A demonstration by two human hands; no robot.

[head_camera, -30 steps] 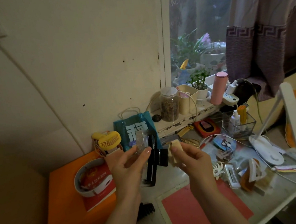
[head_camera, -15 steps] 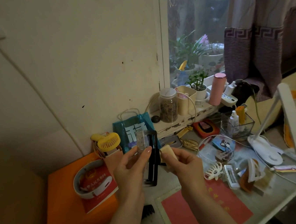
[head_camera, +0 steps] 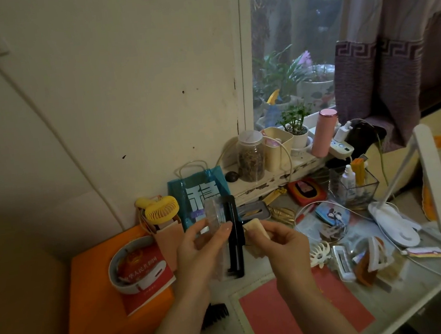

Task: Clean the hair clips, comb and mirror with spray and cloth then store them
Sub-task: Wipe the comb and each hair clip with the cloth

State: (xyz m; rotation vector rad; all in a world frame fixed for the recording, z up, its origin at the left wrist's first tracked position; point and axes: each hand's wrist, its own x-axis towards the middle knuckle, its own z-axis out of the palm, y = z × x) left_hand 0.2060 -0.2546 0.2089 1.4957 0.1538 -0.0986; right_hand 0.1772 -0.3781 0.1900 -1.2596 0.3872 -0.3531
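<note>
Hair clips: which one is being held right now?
The clear rectangular clip, pinched in the left hand. The white claw clip and the others lie on the table.

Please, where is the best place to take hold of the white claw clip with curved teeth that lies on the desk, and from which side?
The white claw clip lies on the desk, teeth fanned towards the left. Its right side lies close to a clear rectangular clip. I would probably come from above and pinch across its solid middle, since the thin teeth could slip or bend, and the neighbour crowds a side approach.
</note>
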